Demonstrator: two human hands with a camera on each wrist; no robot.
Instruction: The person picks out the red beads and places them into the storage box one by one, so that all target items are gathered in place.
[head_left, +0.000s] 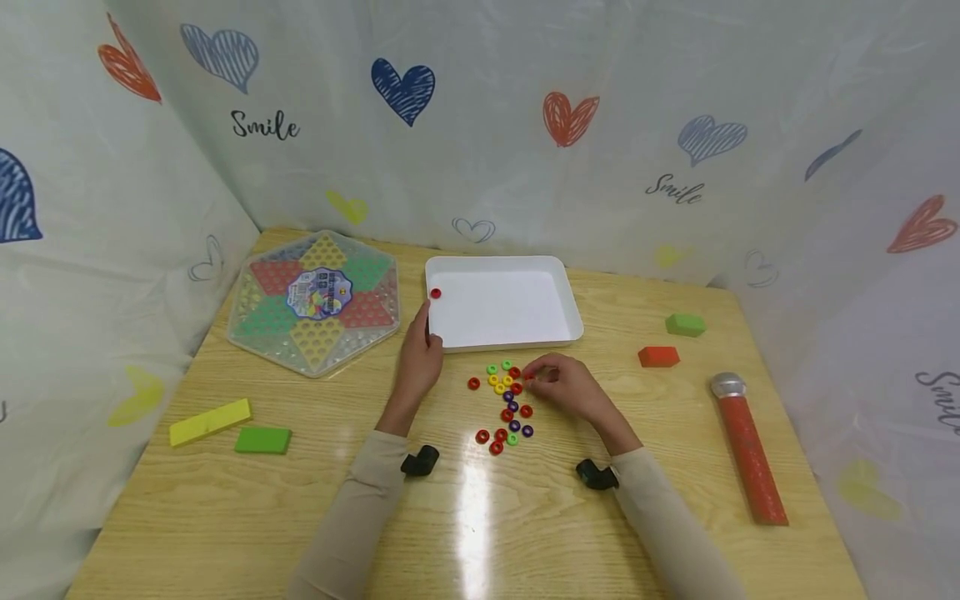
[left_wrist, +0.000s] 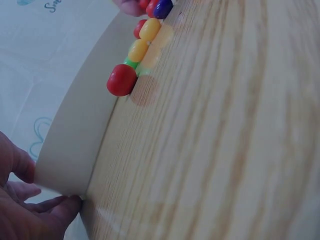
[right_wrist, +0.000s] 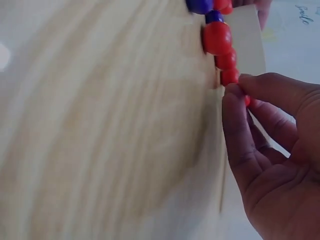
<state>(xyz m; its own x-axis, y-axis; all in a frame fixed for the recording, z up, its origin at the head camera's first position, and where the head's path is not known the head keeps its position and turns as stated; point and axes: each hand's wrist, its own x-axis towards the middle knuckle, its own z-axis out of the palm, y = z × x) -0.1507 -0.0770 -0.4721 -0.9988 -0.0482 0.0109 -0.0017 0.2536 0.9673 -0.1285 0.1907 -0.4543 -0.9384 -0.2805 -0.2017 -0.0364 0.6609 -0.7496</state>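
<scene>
A shallow white tray (head_left: 502,342) lies near the back of the table, with one red bead (head_left: 436,293) at its left side. My left hand (head_left: 422,358) holds the tray by its near left corner, thumb and fingers at the wall. Between the thumb and fingertips of my right hand (head_left: 566,385) is a red bead (head_left: 530,377), pinched at the right side of a loose group. That group has several ring-shaped beads: red (head_left: 474,383), yellow (head_left: 500,388), purple (head_left: 528,431) and green (head_left: 492,369). In the left wrist view a red bead (left_wrist: 121,80) stands nearest the camera.
A hexagonal Chinese checkers board (head_left: 318,337) lies at the back left. Yellow (head_left: 210,422) and green (head_left: 262,440) blocks are at the left. Over on the right are a green block (head_left: 686,325), a red block (head_left: 658,357) and a red toy microphone (head_left: 752,458).
</scene>
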